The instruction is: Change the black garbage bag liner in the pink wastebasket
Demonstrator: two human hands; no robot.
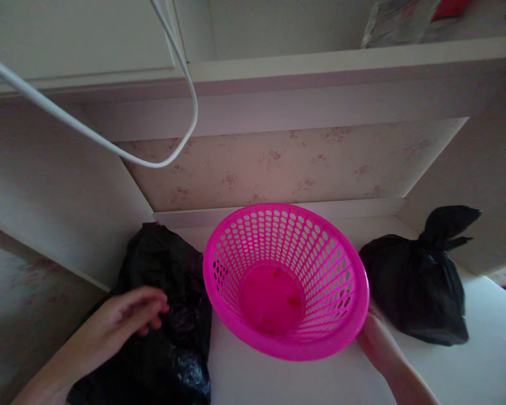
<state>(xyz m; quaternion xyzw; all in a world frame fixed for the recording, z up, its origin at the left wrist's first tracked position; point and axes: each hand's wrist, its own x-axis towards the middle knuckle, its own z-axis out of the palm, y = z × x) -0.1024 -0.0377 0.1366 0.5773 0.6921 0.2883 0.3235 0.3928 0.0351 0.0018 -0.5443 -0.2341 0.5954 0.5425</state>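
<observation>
A bright pink perforated plastic basket is tilted toward me above a white surface. My right hand grips its lower right rim, mostly hidden behind the basket. Inside, the basket's solid bottom shows a few small red spots. My left hand rests with loosely curled fingers on a crumpled black plastic bag at the left, touching it without a clear grasp.
A second black plastic bag, tied at the top, sits to the right. Behind stand a floral-papered recess wall and white shelves. A white cable loops across the upper left.
</observation>
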